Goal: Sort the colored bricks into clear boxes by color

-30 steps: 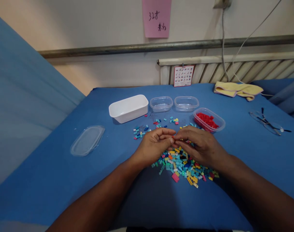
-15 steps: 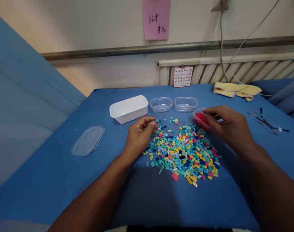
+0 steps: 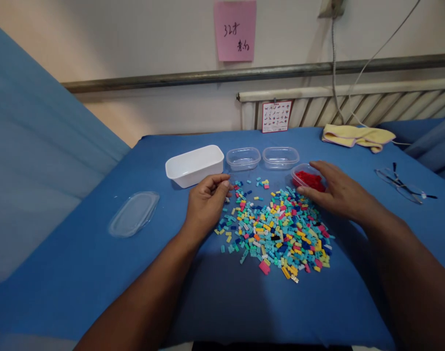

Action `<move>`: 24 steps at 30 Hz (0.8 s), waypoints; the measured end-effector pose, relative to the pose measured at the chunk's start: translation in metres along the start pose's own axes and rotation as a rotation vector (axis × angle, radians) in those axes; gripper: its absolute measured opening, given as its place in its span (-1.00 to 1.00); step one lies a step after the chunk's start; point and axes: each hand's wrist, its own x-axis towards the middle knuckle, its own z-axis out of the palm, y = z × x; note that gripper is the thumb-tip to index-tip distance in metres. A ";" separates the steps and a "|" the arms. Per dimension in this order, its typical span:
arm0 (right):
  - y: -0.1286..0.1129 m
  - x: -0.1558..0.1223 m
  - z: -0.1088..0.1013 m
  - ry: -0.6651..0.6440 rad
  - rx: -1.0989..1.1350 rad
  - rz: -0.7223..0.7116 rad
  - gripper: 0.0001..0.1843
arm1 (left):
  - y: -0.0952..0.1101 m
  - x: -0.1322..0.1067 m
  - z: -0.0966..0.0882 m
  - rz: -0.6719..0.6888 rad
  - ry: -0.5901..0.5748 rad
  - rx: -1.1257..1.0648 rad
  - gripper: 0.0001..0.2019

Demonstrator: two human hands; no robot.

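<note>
Inside one clear tub (image 3: 294, 174) (the rightmost) lie red pieces (image 3: 310, 181).

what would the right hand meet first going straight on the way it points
Most likely the clear tub of red bricks; depth is unclear, so the right hand may be touching it.

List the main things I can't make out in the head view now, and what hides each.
All in the head view:
Left hand: whether it holds anything, hidden by its own curl.
Clear tub: right end, behind the right hand.
Brick pile: lower layers, beneath those on top.
Red-edged card: printed figures, too small.
Wall box: top, cut off by the upper edge.
</note>
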 end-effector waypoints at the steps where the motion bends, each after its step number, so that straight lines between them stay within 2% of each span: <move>1: 0.002 -0.001 0.001 -0.032 -0.008 0.018 -0.07 | 0.001 0.000 0.000 -0.002 0.009 0.000 -0.72; 5: 0.006 -0.002 0.003 -0.064 -0.040 0.111 0.00 | -0.001 0.002 -0.001 -0.002 0.020 0.007 -0.70; 9: 0.009 -0.002 0.007 -0.036 -0.041 0.093 -0.03 | -0.013 0.009 -0.009 0.042 0.047 0.101 -0.69; 12: 0.008 -0.002 0.011 -0.012 -0.012 0.060 -0.09 | -0.025 0.018 -0.020 0.158 0.021 0.318 -0.71; 16: -0.005 -0.001 0.007 0.018 -0.006 0.025 -0.13 | -0.037 0.029 -0.026 0.351 -0.088 0.671 -0.71; 20: -0.035 -0.002 -0.004 0.177 0.031 -0.035 -0.44 | -0.040 0.035 -0.012 0.460 -0.195 0.870 -0.70; 22: -0.053 -0.004 -0.005 0.185 0.097 -0.130 -0.60 | -0.039 0.036 -0.003 0.475 -0.279 0.947 -0.70; 24: -0.067 -0.008 -0.001 0.124 0.146 -0.255 -0.70 | -0.037 0.035 0.002 0.471 -0.331 1.016 -0.70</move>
